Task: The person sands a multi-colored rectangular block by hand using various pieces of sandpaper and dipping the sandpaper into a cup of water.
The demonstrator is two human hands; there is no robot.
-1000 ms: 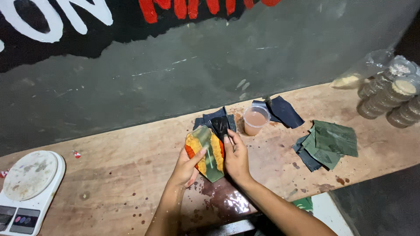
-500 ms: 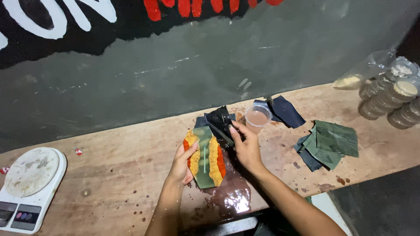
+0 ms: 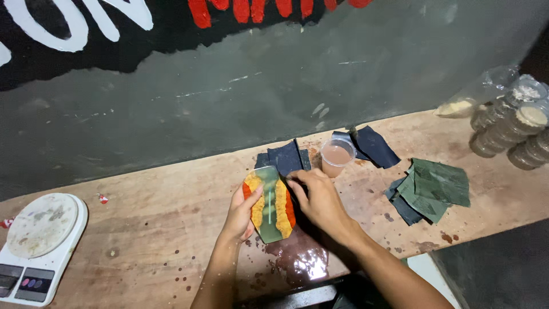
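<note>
Resting between both hands (image 3: 243, 214), resin slab (image 3: 269, 203)

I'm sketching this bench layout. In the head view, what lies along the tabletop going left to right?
Scale → left hand → orange-green piece → right hand → cup → green sheets → stacked tubs.

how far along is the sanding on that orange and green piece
Done: the table is wet beside the piece, so wet rubbing appears under way. In hand: the left hand props the piece while the right hand presses on its edge. Left: its finish cannot be judged; unused sheets lie nearby.
</note>
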